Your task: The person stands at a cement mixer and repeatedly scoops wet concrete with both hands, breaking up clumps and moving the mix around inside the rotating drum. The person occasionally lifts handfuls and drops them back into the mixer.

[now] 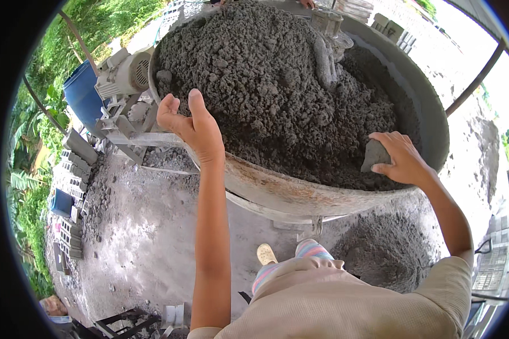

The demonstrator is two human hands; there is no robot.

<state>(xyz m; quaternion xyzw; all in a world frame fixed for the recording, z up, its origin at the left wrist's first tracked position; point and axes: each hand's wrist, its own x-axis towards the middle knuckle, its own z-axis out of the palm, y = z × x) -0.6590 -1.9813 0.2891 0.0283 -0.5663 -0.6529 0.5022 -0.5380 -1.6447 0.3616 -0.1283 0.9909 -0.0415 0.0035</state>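
A large round mixer pan (300, 195) stands before me, heaped with dark grey, crumbly concrete mix (254, 85). Over the pan's near right side, my right hand (401, 158) grips a grey lump (374, 155) that looks like stone or hardened mix; its fingers wrap the top and the thumb presses from below. My left hand (197, 133) is raised at the pan's left rim, thumb apart from the partly bent fingers, with nothing in it. Mixing gear (329, 42) caked in grey rises from the mix at the back.
An electric motor (131, 72) on a metal frame adjoins the pan's left side, with a blue drum (85, 93) behind it. Hollow blocks (70, 175) line the left. A grey pile of material (382, 248) lies below the pan at right. Another person's hand (308, 3) shows at the far rim.
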